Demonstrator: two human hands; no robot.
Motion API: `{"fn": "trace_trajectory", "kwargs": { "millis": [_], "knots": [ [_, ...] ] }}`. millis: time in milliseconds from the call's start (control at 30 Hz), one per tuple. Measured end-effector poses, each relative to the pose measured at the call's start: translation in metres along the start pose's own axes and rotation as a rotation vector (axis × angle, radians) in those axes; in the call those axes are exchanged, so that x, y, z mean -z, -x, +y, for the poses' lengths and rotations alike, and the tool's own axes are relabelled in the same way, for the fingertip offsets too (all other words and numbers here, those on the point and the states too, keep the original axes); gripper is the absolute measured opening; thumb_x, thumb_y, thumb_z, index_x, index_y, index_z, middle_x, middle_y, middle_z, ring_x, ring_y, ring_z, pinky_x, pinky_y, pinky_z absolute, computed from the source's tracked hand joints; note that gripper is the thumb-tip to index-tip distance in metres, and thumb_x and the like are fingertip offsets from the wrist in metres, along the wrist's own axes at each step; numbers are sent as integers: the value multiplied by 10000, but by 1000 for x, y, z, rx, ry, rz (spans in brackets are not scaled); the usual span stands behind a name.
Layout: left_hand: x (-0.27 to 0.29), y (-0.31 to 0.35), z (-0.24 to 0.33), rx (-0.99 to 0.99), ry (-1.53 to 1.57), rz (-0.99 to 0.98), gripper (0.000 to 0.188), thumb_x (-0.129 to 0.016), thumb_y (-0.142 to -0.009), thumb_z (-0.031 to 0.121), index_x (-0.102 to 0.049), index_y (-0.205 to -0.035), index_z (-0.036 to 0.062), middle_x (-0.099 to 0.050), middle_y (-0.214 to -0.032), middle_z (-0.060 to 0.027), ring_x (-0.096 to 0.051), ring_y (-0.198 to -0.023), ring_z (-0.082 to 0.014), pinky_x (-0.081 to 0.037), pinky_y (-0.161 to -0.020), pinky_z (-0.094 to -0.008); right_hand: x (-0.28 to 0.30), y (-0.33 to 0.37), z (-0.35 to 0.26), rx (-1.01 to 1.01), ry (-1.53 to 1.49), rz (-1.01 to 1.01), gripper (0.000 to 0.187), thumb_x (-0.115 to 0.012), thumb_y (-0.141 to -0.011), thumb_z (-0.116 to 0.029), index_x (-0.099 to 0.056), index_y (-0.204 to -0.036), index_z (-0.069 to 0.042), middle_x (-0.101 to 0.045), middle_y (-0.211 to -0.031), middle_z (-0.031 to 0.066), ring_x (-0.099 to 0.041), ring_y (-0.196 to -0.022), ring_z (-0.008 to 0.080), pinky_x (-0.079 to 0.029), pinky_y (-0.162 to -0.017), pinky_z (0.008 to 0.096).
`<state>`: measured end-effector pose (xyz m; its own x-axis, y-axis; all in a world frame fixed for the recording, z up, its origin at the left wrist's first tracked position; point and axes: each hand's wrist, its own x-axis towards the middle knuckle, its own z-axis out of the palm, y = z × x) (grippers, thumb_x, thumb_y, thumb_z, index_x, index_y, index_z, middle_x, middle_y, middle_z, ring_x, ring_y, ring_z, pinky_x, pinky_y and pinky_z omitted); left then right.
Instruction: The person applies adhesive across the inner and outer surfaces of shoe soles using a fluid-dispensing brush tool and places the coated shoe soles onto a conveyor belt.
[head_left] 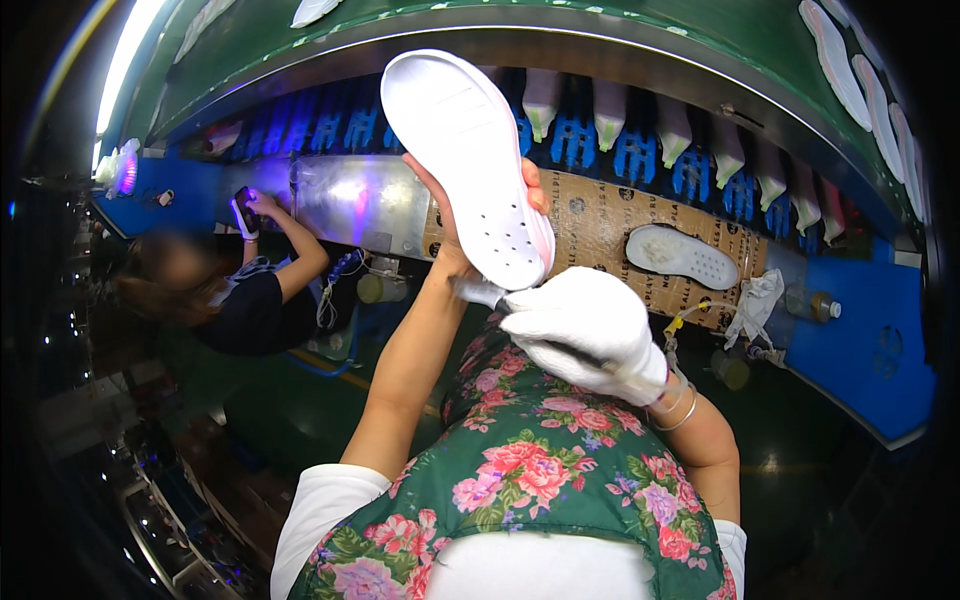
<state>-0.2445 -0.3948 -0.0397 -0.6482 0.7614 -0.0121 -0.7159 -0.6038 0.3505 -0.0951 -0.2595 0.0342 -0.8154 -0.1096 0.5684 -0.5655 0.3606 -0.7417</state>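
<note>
A white shoe sole, with small dark holes in its lower part, is held up tilted in front of me. My bare left hand grips it from behind, fingertips curling round its right edge. Just under the sole's lower end is my right hand, in a white glove and closed round a small brush-like tool. The tool's flat grey end points left, close to the sole's lower edge; whether it touches I cannot tell. The glove hides most of its handle.
Another white sole lies on the printed brown cardboard of the bench. A white cloth and a jar are at the right. Shoes hang on blue holders behind. At the left a person works.
</note>
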Motion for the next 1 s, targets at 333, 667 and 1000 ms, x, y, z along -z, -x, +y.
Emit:
{"fn": "trace_trajectory", "kwargs": {
  "millis": [333,667,1000],
  "knots": [
    [3,-21,14,224,-199,-141,1189,-207,-707,982,-465,-1383,39,-664,-987,-239,-714,-752,-325,-619,-612,-432,0,7,1,-53,66,-72,324,-804,-731,-36,-732,-1039,-102,-736,-970,102,-700,-829,261,-532,-714,360],
    [-2,-30,13,576,-365,-103,930,-366,-869,805,-447,-1455,87,-684,-993,-244,-726,-753,-357,-631,-576,-445,1,12,9,129,337,-91,360,-781,-725,-65,-713,-1076,-103,-717,-971,96,-686,-796,267,-543,-697,370],
    [-40,-40,19,774,-1133,-14,888,-416,-894,773,-554,-1396,54,-598,-1328,-192,-595,-1203,-271,-510,-962,-362,-1,7,8,22,189,-167,328,-789,-733,-21,-720,-1047,-86,-718,-947,94,-694,-816,287,-545,-750,365]
  ]
}}
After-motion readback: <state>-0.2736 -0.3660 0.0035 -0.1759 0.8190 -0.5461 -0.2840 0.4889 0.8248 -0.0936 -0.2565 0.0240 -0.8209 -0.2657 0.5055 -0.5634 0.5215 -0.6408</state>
